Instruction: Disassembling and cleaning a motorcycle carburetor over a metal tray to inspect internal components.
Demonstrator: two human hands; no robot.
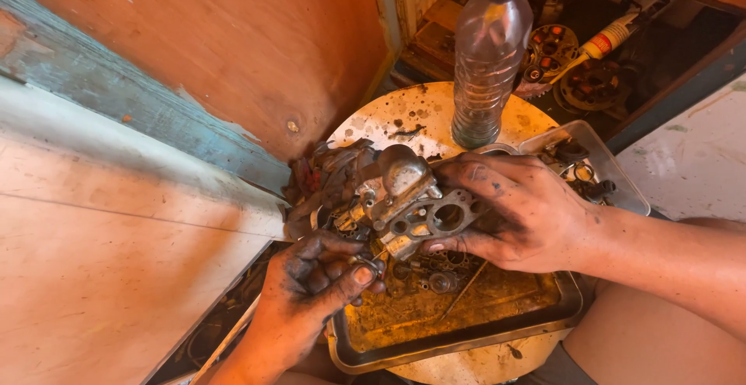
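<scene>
Resting on a round stool top, a metal tray with rusty oily residue carries small parts. Over the tray's far left corner the right hand wraps a carburetor by its flange, fingers curled tight. Cast metal, so likely heavy, rigid, greasy and slippery; the flat flange and body look like the safest grip, not the thin fittings. Left hand pinches a small part at its underside. Plastic bottle stands at the stool's far edge.

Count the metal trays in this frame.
2: a large oily tray under both hands, and a smaller tray of parts behind the right hand. Others may be hidden.
</scene>
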